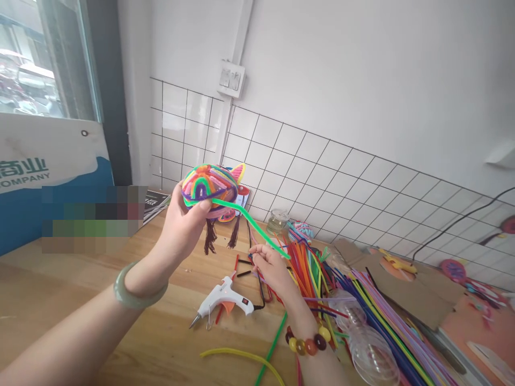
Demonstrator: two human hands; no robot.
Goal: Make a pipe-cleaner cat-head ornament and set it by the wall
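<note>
My left hand (189,217) grips a multicoloured pipe-cleaner craft (209,185), thumb in front, raised above the table. The craft is domed, with a rainbow arch, a pink and yellow pointed ear and dark tassels hanging below. From under my thumb a green pipe cleaner (257,228) stretches down to the right, its far end loose. My right hand (269,265) is just below that end, fingers loosely bent and apart, with nothing visibly held. Below on the wooden table lies a white hot glue gun (225,297), its nozzle pointing lower left.
Bundles of coloured pipe cleaners (386,311) cover the right side, beside clear plastic discs (372,354) and cardboard (394,289). A glass jar (277,221) stands by the wire grid (322,171). A yellow pipe cleaner (241,352) lies in front. A window is at left.
</note>
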